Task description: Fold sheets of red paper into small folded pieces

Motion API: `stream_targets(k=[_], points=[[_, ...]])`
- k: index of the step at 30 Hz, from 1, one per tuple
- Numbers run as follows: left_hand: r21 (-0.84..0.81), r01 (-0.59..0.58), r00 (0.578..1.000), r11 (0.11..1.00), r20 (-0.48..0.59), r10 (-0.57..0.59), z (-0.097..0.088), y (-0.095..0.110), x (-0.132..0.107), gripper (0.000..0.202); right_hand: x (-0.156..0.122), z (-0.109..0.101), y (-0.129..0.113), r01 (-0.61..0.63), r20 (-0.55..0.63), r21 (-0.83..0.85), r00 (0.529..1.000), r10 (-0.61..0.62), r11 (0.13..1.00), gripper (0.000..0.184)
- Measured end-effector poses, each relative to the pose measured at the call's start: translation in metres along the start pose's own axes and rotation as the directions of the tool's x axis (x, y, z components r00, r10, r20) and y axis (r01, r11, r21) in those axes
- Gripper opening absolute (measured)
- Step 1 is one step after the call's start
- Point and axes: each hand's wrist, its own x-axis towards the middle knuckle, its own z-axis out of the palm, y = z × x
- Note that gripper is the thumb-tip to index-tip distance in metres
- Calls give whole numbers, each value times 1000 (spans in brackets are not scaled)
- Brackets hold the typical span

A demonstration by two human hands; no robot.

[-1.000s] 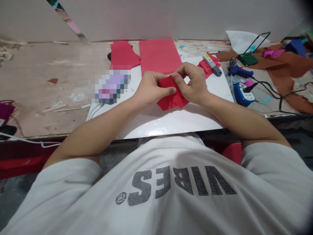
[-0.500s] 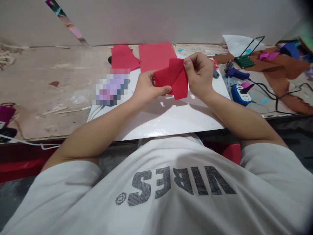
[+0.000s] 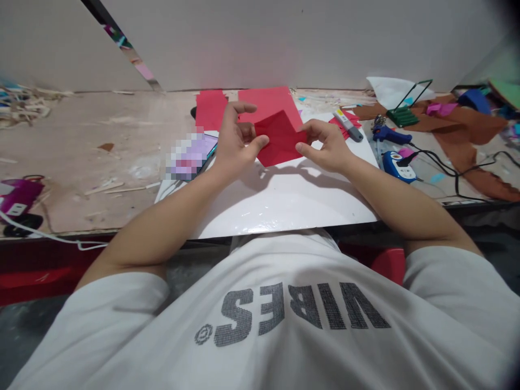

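A folded piece of red paper (image 3: 278,138) is held up above a glossy white board (image 3: 284,200) on the workbench. My left hand (image 3: 233,143) pinches its left edge between thumb and fingers, the index finger sticking up. My right hand (image 3: 327,145) pinches its right corner. Behind the piece lie a large red sheet (image 3: 266,100) and a smaller red sheet (image 3: 210,108).
A phone (image 3: 190,156) lies left of the board. To the right are a glue stick (image 3: 346,124), small red paper pieces (image 3: 355,118), a blue glue gun (image 3: 390,134), a blue device with black cables (image 3: 400,165), brown and coloured paper scraps (image 3: 467,122). A purple object (image 3: 18,195) sits far left.
The red paper was lifted off the board, turned and opened out between both hands. My right hand has dropped from the top edge to the right corner. The view shifted slightly downward.
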Motion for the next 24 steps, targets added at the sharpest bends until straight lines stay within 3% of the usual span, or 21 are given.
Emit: stream_targets(k=[4,7,11,16,21,24], points=[[22,5,998,1000,58,-6,5,12,-12,79,0,13,5,-39,-82,123,995,49,992,79],[39,-10,998,999,63,8,7,14,-16,76,-1,20,1,-60,-94,169,993,77,984,88],[38,4,999,999,50,-6,8,4,-16,76,0,24,1,-93,-101,165,989,111,982,86],[-73,11,998,997,65,-6,14,-15,-17,90,1,21,19,-28,-204,87,978,45,996,75],[-96,74,992,993,112,-63,21,-26,-21,95,-2,26,35,-80,-191,209,974,121,975,78],[-109,15,997,994,83,-6,19,-32,-18,93,-2,28,38,-67,-192,232,975,113,970,82]])
